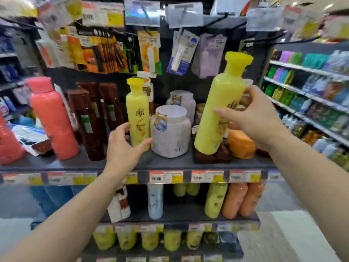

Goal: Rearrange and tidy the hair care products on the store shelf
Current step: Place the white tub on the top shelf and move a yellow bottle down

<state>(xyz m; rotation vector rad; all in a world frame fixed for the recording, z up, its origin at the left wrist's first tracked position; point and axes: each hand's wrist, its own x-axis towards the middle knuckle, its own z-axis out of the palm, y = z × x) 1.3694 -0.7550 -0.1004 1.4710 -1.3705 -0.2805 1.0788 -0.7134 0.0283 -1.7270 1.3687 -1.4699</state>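
Behind right hand [258, 121], blurred jars.

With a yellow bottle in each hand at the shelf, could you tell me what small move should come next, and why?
Probably set the tilted bottle in the right hand down upright. The left hand steadies its twin beside the white jar.

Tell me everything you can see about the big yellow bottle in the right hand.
The tall yellow plastic bottle has a flared yellow cap, a narrow neck and dark and gold print on its front. It is closed, tilted with its top leaning right, raised above the grey shelf in front of brown and orange jars. The right hand grips its middle from the right.
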